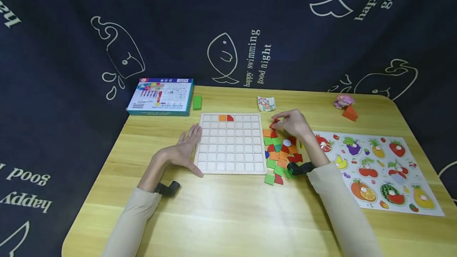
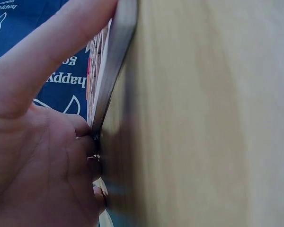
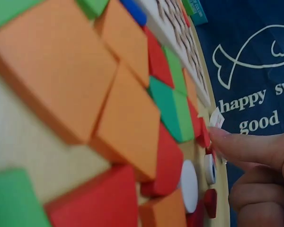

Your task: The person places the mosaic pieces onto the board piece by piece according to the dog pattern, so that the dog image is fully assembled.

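Note:
A white grid board [image 1: 230, 144] lies on the table with an orange square tile [image 1: 223, 118] and a red quarter-round tile [image 1: 230, 118] in its top row. My left hand [image 1: 182, 152] rests against the board's left edge, thumb and fingers spread; the left wrist view shows the thumb along the board's side [image 2: 116, 61]. To the right of the board, my right hand [image 1: 294, 124] pinches a small red tile [image 1: 274, 124] at the far end of a loose pile. Its other fingers are curled in the right wrist view.
The pile holds several orange tiles [image 3: 52, 66], green tiles [image 1: 271, 163] and red ones. A small printed card [image 1: 266, 104], a green block [image 1: 197, 102] and a boxed toy [image 1: 160, 97] stand behind. At right lie a fruit puzzle sheet [image 1: 383, 169] and an orange-red block [image 1: 350, 113].

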Available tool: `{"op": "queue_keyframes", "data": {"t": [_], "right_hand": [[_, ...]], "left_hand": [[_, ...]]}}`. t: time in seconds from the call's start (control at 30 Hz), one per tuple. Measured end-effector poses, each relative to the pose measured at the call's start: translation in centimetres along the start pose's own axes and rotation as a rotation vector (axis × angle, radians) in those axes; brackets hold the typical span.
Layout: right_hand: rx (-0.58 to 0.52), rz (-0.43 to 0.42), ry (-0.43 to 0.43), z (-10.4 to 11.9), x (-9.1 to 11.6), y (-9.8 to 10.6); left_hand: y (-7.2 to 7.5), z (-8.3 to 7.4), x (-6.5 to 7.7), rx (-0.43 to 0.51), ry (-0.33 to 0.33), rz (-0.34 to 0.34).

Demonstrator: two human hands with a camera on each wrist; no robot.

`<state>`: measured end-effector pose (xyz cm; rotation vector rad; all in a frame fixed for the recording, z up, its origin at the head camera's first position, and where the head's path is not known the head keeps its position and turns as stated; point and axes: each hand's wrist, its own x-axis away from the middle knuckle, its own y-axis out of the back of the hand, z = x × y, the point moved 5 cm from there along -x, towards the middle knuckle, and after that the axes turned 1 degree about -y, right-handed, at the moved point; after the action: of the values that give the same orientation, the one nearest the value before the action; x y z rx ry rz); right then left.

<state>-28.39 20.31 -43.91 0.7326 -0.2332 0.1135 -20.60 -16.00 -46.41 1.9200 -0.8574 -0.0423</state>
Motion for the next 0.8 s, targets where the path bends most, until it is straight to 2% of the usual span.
{"op": "queue_keyframes", "data": {"t": [0.1,0.2,0.33,0.5,0.7,0.8], "right_hand": [[0.025,0.013,-0.052,-1.3,-0.1,0.2],[0.031,0.011,-0.048,-1.6,-0.2,0.1],[-0.002,-0.007,-0.017,-1.3,-0.3,-0.4],[-0.038,0.040,0.023,-0.2,-0.7,-1.2],[-0.028,0.004,-0.019,0.2,-1.0,-1.6],[-0.016,0.022,-0.007,0.3,-1.2,-1.7]], "left_hand": [[0.1,0.1,0.0,0.002,0.006,-0.003],[0.0,0.1,0.0,0.005,0.007,-0.002],[-0.1,0.0,-0.1,0.010,-0.002,-0.001],[0.1,0.0,0.0,0.013,-0.003,-0.007],[0.0,0.0,0.0,0.012,0.005,0.000],[0.0,0.0,0.0,0.014,0.003,-0.003]]}}
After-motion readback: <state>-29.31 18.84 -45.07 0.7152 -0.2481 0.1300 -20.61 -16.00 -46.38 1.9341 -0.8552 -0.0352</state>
